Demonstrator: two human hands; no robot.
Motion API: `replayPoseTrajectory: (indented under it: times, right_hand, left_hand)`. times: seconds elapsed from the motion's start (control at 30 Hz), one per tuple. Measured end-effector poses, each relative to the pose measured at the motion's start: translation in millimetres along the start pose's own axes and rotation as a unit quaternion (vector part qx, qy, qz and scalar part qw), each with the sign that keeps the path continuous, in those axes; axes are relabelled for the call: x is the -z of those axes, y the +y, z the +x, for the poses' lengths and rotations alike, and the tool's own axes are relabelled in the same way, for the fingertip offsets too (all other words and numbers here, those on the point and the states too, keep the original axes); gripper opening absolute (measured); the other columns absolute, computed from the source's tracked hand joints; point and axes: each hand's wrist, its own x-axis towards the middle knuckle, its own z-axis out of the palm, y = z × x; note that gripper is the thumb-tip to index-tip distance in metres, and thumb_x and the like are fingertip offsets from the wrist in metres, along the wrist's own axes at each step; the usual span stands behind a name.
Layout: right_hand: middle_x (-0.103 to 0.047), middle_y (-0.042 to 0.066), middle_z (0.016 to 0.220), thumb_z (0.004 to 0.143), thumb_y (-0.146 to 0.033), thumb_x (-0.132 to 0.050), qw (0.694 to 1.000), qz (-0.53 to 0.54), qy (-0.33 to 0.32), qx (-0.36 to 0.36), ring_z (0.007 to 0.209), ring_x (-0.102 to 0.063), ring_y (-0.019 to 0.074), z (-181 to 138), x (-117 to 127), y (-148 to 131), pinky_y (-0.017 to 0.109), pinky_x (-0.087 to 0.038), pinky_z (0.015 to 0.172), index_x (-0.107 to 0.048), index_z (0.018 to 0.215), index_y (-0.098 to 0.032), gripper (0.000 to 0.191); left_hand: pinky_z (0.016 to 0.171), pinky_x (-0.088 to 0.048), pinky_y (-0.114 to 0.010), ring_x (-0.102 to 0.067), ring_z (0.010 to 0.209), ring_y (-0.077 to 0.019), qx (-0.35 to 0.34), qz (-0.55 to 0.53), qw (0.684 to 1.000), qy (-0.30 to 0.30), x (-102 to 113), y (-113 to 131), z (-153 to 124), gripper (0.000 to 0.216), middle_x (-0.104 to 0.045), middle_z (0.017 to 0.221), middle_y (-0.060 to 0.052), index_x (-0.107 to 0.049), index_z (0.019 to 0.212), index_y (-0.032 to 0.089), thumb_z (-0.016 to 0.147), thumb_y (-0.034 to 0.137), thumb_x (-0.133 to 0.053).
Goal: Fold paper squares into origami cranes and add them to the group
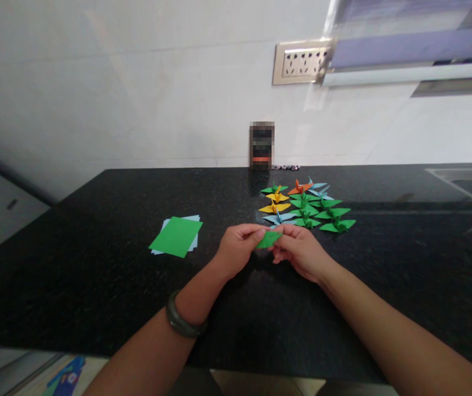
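A small folded piece of green paper [269,240] is held up between both hands over the black counter. My left hand [239,247] pinches its left end, with the thumb on top. At the right end, my right hand [299,248] grips the paper between thumb and fingers, the other fingers curled below. Just beyond the hands stand several folded paper cranes in rows, among them green cranes [337,224], yellow cranes [275,207], a blue crane [280,218] and an orange crane [300,188]. The fingers partly hide the folded paper's ends.
Left of my hands lies a stack of square paper, a green sheet [176,236] over light blue ones [196,242]. A dark upright phone-like object [262,146], blurred out, leans on the wall beside a beaded string [287,168]. A sink edge [462,175] shows at the right.
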Motion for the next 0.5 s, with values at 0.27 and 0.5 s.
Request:
replayPoseTrajectory:
  times: [0.27,0.5]
  right_hand:
    - [-0.065,0.000,0.058,0.066,-0.023,-0.064,0.991,0.089,-0.068,-0.076,0.041,-0.054,0.0057,-3.9,-0.2,-5.1,0.018,-0.050,0.043,-0.058,0.069,-0.014,0.011]
    - [-0.066,0.001,0.061,0.060,-0.026,-0.072,0.997,0.067,-0.036,-0.035,0.037,-0.049,0.0033,-2.3,-1.6,0.1,0.017,-0.049,0.041,-0.062,0.063,-0.013,0.017]
  left_hand:
    - [0.061,-0.044,-0.022,-0.054,0.061,-0.0095,-0.032,-0.017,0.999,0.038,-2.2,-0.2,-0.2,0.014,-0.059,0.066,0.001,-0.058,0.075,0.014,0.070,0.026,-0.060]
    - [0.070,-0.046,-0.027,-0.058,0.074,-0.0144,-0.162,0.175,0.967,0.089,2.7,0.5,1.8,0.013,-0.064,0.077,-0.005,-0.066,0.072,0.015,0.073,0.024,-0.057]
